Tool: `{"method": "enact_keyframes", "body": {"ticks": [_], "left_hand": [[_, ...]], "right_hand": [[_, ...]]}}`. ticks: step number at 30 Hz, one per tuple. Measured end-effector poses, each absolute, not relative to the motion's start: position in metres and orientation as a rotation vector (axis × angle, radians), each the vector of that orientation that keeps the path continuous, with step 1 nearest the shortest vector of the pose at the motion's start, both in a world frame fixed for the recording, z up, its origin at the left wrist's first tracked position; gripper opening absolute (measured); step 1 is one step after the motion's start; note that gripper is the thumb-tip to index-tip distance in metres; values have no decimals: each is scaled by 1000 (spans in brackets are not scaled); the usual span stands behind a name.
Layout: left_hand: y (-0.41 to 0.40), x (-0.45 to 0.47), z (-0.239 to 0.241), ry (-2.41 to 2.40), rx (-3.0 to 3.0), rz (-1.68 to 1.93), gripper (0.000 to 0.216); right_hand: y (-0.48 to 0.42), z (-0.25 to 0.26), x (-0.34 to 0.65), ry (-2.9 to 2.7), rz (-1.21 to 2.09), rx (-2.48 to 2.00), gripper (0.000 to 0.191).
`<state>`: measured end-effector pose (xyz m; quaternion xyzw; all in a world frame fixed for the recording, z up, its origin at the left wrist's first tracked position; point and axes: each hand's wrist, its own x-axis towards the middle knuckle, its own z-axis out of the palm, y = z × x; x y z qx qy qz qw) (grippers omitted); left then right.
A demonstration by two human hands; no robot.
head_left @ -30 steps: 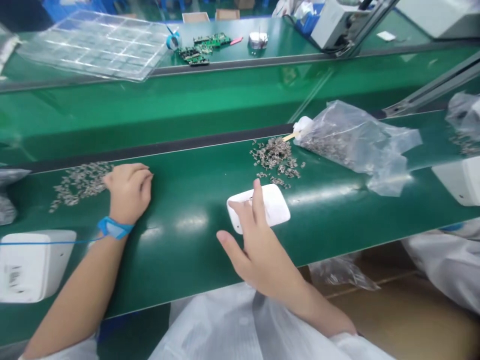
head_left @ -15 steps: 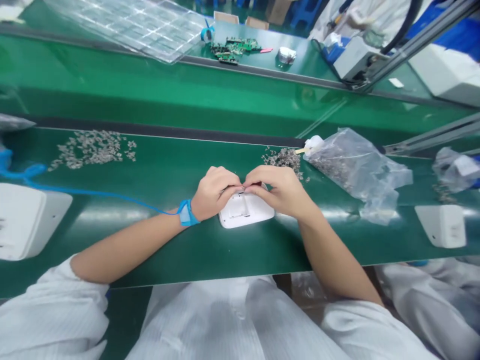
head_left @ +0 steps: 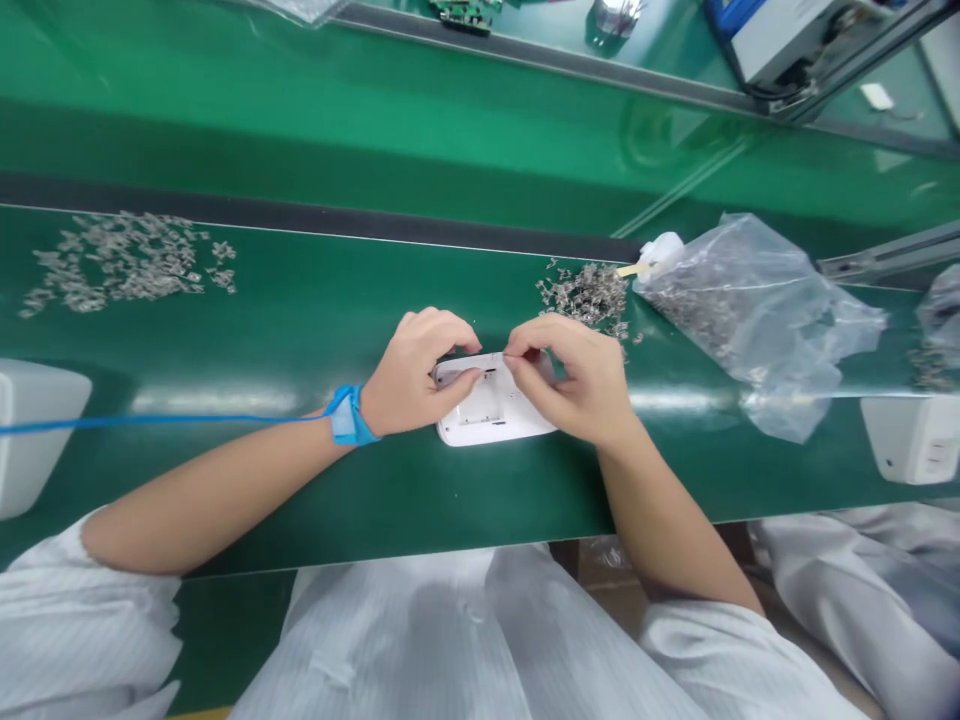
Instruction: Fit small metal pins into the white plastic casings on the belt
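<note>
A white plastic housing [head_left: 474, 430] with a rectangular recess lies on the green bench in front of me. Over its left end is my left hand [head_left: 420, 372], thumb and index finger apart with nothing between them, the thumb reaching over the housing near a dark slot. My right hand [head_left: 574, 375] covers the right end, its thumb and index finger pinched at the far edge. Whatever is in that pinch is too small to make out. A blue wrist strap [head_left: 349, 415] with a cord circles my left wrist. Just beyond my right hand lies a pile of small metal pieces [head_left: 589, 295].
Another pile of metal pieces [head_left: 135, 260] lies at the left. A clear plastic bag [head_left: 765, 300] of similar pieces rests at the right. White housings stand at the left [head_left: 37, 425] and right [head_left: 911, 440]. A raised ledge [head_left: 450, 232] runs behind; a person's sleeve [head_left: 847, 570] is at lower right.
My hands, which met at the far edge of the housing, have drawn apart. The left thumb and index finger have spread; the right remains pinched. The view has tilted down.
</note>
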<state>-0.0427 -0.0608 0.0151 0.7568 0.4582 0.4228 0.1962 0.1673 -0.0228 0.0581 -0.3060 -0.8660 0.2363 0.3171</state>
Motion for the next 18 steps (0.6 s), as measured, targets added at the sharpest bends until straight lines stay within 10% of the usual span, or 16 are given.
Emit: {"method": "enact_keyframes", "body": {"ticks": [10, 15, 18], "left_hand": [[-61, -40, 6, 1145, 2406, 904, 15], [-64, -40, 3, 1057, 2510, 914, 14], [-64, -41, 3, 1048, 2513, 940, 13]], "right_hand": [[17, 42, 182, -1585, 605, -1191, 7], [16, 54, 160, -1896, 967, -915, 44], [15, 60, 175, -1930, 776, -992, 26]]}}
